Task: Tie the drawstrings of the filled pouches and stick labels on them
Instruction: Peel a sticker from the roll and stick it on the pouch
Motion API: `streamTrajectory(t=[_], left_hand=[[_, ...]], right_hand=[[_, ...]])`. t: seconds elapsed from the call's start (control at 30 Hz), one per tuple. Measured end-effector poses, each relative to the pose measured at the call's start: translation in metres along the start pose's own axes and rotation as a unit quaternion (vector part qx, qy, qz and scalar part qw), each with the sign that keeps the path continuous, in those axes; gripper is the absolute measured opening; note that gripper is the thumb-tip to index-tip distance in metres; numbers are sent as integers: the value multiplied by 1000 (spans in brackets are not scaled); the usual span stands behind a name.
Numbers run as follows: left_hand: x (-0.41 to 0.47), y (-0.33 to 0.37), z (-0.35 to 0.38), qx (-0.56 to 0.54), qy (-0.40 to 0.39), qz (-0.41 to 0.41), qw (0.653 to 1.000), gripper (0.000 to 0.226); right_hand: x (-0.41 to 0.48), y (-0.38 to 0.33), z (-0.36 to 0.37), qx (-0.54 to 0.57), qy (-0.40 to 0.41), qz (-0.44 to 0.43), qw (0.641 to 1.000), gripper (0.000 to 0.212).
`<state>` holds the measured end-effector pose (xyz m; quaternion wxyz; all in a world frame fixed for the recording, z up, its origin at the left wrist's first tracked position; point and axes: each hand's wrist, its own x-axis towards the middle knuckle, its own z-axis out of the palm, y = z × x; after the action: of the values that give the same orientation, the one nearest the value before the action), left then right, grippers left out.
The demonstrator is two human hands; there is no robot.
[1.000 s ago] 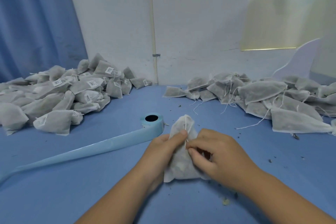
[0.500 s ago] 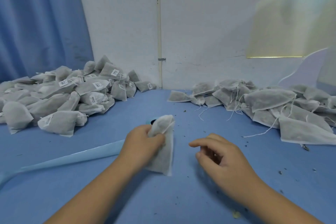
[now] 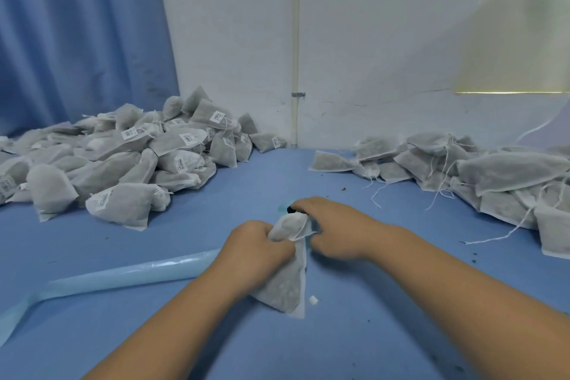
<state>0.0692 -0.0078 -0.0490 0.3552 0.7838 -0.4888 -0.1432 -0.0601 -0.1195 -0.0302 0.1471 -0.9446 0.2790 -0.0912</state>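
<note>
Filled pouch on the blue worktop, left hand with grip curled round its neck, right hand just beside the pouch top, grip impossible to tell.

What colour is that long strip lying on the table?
The strip is pale, glossy blue; the head view shows it.
</note>
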Motion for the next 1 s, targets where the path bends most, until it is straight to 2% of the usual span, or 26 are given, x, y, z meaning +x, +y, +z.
streamTrajectory(t=[0.1,0.27,0.33,0.5,0.67,0.83,1.0], left_hand=[[-2,-7,-10,-30,-17,-1,999,25],[-10,-21,-31,-73,-70,-25,995,22],[-13,-28,-34,-97,-86,-48,990,21],[-17,-42,-31,-167,-95,-85,978,21],[-20,-42,-27,-170,-81,-43,981,23],[-25,-40,-22,-135,-39,17,990,33],[-28,-37,-20,-105,-15,55,993,28]], right_hand=[[10,-2,5,-26,-18,-8,999,39],[9,2,6,-2,6,-3,1000,53],[5,4,10,14,40,-7,999,50],[-9,5,23,59,186,15,981,30],[-21,-1,35,70,162,8,984,31],[-21,-5,38,73,177,7,982,30],[-21,-4,38,53,179,7,982,21]])
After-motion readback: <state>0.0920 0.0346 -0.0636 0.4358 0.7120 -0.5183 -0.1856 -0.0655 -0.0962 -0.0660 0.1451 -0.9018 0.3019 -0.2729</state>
